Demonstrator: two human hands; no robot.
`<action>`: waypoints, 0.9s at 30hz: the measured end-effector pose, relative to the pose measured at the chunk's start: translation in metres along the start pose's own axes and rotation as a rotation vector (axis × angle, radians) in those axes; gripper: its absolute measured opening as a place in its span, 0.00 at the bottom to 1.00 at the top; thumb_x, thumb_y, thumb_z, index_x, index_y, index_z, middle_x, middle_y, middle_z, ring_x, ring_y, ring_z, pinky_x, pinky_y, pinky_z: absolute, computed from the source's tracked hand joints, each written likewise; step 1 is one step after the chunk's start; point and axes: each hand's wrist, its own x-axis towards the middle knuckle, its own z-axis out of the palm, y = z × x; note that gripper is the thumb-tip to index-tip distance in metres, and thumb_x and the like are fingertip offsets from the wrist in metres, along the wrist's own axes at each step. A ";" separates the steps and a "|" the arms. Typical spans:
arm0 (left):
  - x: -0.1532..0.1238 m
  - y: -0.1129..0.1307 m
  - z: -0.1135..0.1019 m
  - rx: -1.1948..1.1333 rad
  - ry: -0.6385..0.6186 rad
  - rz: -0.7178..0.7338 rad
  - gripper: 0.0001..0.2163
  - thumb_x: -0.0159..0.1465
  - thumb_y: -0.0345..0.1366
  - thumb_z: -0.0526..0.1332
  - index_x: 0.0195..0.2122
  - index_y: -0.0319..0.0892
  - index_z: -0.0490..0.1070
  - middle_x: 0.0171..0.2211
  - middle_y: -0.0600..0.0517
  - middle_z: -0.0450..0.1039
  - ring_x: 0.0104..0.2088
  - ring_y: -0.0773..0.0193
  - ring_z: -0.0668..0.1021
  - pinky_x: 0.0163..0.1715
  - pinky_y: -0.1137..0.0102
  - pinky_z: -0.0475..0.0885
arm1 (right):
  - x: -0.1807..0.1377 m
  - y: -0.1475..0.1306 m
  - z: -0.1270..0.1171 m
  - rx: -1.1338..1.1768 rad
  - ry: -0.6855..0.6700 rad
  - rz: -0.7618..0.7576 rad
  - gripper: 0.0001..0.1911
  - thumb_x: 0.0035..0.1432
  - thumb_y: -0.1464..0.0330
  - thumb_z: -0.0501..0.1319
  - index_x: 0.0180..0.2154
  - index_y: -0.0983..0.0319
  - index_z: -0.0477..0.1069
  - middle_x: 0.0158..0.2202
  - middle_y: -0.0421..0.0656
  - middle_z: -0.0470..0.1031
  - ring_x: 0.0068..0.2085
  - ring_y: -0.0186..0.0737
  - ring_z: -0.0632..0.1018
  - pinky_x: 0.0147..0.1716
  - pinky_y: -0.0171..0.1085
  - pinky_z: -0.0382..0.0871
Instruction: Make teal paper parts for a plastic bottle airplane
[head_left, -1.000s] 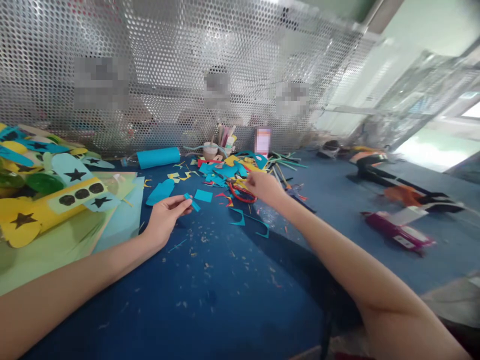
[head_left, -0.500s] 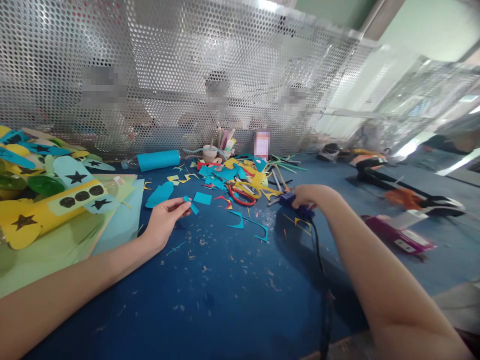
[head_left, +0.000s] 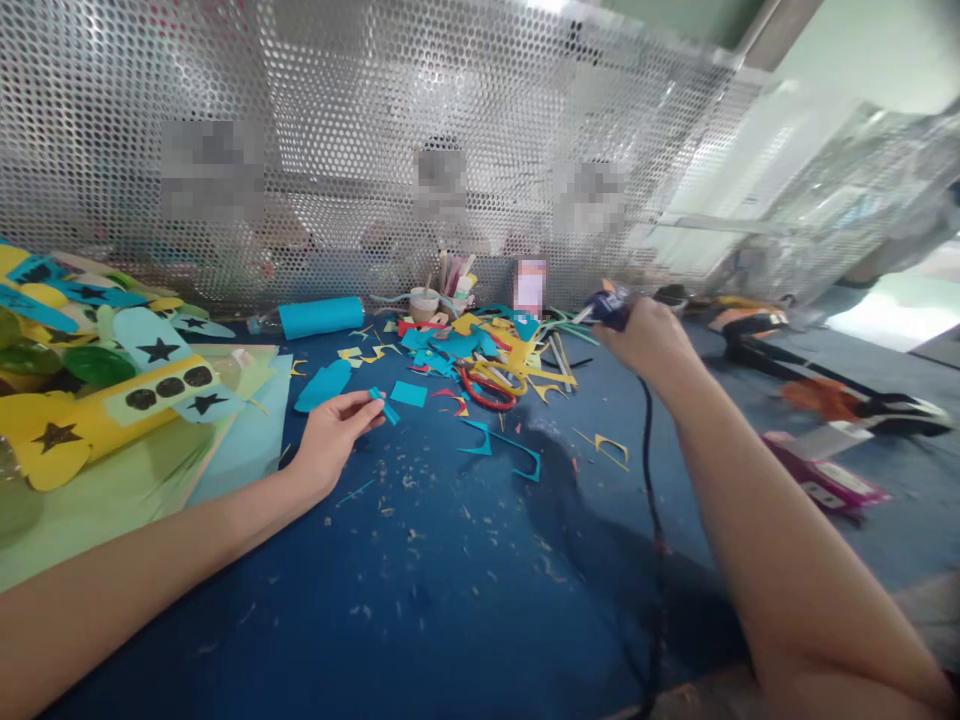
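Observation:
My left hand (head_left: 335, 437) pinches a small folded strip of blue paper (head_left: 386, 407) between thumb and fingertips, just above the table. My right hand (head_left: 651, 340) is wrapped around a dark blue glue gun (head_left: 609, 304), raised off the table with its nozzle pointing left. A black cord (head_left: 651, 470) hangs from it toward the near edge. Beside my left hand lie a blue paper square (head_left: 409, 393) and a rounded blue paper piece (head_left: 322, 386). Past them lies a plastic bottle wrapped in blue paper (head_left: 322, 317).
Scissors (head_left: 487, 388) rest against a heap of paper scraps (head_left: 457, 345). At left, a yellow paper airplane (head_left: 112, 440) with black stars lies on green sheets (head_left: 82, 535). A purple power strip (head_left: 832, 480) is at right. Perforated silver sheeting (head_left: 360, 110) stands behind; people are beyond it.
My right hand has lifted the glue gun up and away from the table, slightly right, its cord rising along. My left hand still pinches the blue strip in nearly the same place.

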 end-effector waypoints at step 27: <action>0.007 -0.004 -0.008 0.280 -0.028 0.132 0.06 0.53 0.33 0.68 0.33 0.41 0.77 0.28 0.53 0.77 0.27 0.65 0.78 0.38 0.64 0.74 | -0.134 -0.109 0.049 0.835 -0.642 -0.424 0.26 0.58 0.45 0.53 0.24 0.61 0.64 0.20 0.40 0.70 0.17 0.33 0.72 0.18 0.34 0.66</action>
